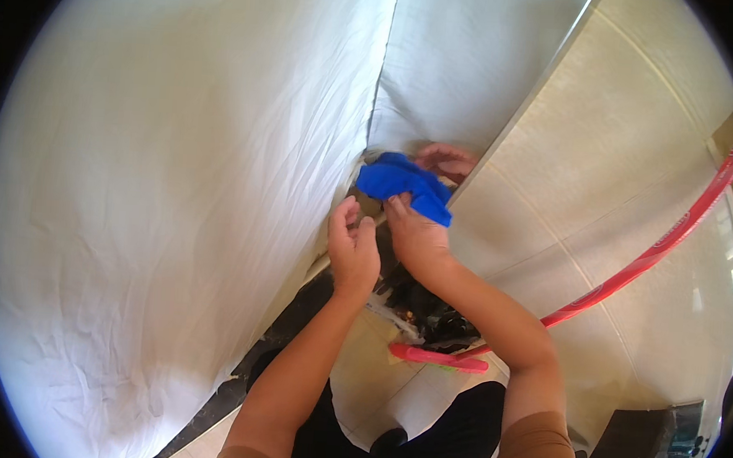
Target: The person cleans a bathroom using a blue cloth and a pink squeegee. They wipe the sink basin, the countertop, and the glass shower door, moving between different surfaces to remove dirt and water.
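My right hand (416,236) grips a bright blue cloth (399,181) by its near side, low in the corner where the white sheet (177,175) meets a pale upright panel (469,59). The cloth is bunched and partly hides what lies under it. Just left of it, my left hand (354,249) hovers beside the sheet, fingers loosely curled and apart, holding nothing. Beyond the cloth, part of another hand (446,160) shows against the panel; I cannot tell whether it is a reflection.
A red broom (438,358) lies head down on the floor, its long handle rising along the tiled wall (614,160) at right. Dark, unclear clutter (437,313) is heaped below my right forearm. A dark box-like object (630,451) stands at lower right.
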A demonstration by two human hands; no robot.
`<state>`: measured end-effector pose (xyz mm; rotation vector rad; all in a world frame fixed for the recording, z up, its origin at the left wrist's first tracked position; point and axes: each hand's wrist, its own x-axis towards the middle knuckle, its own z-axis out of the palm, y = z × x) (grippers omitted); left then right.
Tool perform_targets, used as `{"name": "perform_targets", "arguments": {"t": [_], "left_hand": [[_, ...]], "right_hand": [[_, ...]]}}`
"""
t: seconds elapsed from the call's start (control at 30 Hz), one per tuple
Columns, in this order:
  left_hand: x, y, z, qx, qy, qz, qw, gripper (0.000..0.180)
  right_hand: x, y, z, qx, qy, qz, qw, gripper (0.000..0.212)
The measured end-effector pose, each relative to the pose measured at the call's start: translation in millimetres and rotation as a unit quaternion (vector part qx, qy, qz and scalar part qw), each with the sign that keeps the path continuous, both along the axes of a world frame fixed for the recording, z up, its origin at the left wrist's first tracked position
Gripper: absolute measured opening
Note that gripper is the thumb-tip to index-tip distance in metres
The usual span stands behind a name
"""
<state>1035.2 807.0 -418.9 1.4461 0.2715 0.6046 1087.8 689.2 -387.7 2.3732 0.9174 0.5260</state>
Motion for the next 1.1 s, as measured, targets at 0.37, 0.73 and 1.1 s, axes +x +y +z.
{"name": "perform_targets", "arguments": {"t": [0.37,0.73,1.1], "left_hand": [[-6.1,-28.0,22.5,0.153,-0.082,-0.077,0.982,0.053],[-16.6,-44.1,26.1,0.372,-0.172,-0.144,0.901,0.072],[-4.5,-58.9,9.3,0.393,-0.173,-0.158,0.889,0.090]], "right_hand": [[20.2,-4.1,283.9,0.279,-0.300,0.106,0.906,0.055],[3.0,-145.9,276.8,0.205,-0.457,-0.127,0.856,0.040],[-43.3,-183.9,65.9,0.005,0.001,-0.057,0.998,0.043]]}}
